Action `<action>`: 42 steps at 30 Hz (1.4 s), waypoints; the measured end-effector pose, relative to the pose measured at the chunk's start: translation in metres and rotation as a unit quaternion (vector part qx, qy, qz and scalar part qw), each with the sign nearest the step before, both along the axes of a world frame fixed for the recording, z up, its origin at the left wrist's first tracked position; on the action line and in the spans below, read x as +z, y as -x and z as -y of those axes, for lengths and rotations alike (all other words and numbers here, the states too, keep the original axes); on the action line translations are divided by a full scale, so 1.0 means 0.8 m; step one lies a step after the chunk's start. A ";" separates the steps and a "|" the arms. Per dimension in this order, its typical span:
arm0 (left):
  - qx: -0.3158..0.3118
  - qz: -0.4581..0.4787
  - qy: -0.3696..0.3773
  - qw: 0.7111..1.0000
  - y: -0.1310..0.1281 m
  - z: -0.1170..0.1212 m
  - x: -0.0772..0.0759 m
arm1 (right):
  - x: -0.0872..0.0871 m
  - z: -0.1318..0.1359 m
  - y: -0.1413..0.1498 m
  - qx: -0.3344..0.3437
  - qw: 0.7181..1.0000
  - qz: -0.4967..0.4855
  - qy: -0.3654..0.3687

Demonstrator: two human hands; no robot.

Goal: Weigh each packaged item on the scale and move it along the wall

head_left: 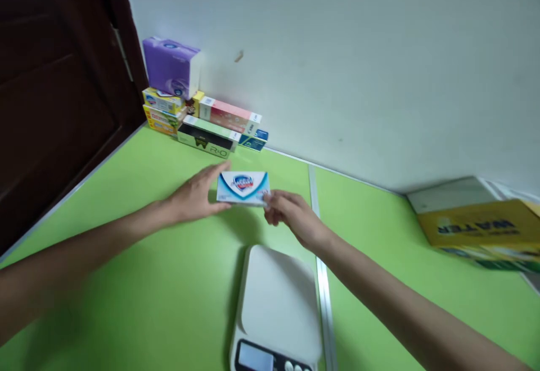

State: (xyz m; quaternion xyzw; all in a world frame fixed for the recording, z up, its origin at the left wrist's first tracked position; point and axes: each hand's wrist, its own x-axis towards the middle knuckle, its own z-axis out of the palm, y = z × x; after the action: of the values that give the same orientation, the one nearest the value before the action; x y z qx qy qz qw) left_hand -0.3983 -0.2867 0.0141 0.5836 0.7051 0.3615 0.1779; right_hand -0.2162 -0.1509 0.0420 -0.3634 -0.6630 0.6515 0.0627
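Note:
A white and blue soap box (243, 186) with a red and blue shield logo is held between both hands, a little above the green table (139, 281). My left hand (198, 195) cups its left end, fingers stretched along the edge. My right hand (291, 213) pinches its right end with closed fingers. A white kitchen scale (276, 298) with a small display sits just in front of the hands, nearer to me.
Against the white wall at the back left stands a pile of boxes (202, 121) with a purple tissue pack (171, 66) on top. A yellow carton (478, 227) lies at the right. A dark wooden door (54, 95) borders the table's left edge.

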 end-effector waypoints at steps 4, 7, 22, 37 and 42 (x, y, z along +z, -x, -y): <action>-0.099 -0.052 0.029 0.993 -0.085 0.032 0.014 | 0.017 0.034 -0.106 0.090 0.994 0.060 0.000; -0.148 -0.070 0.043 0.986 -0.132 0.048 0.011 | 0.023 0.055 -0.157 0.121 0.989 0.087 0.014; -0.121 -0.174 0.151 0.966 -0.152 0.075 0.017 | 0.013 0.072 -0.222 0.146 0.922 0.057 -0.354; -0.170 -0.179 0.080 0.966 -0.264 -0.050 0.067 | 0.009 0.013 -0.316 0.083 0.905 -0.029 -0.416; -0.211 -0.169 0.058 0.961 -0.363 -0.136 0.043 | -0.015 -0.031 -0.404 -0.008 0.903 0.040 -0.427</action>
State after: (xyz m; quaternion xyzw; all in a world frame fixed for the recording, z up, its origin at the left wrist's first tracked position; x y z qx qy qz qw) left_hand -0.1078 -0.1779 0.0482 0.7603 0.6056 0.1703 0.1617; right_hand 0.1070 -0.1262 0.0302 -0.3327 -0.8768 0.2903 0.1906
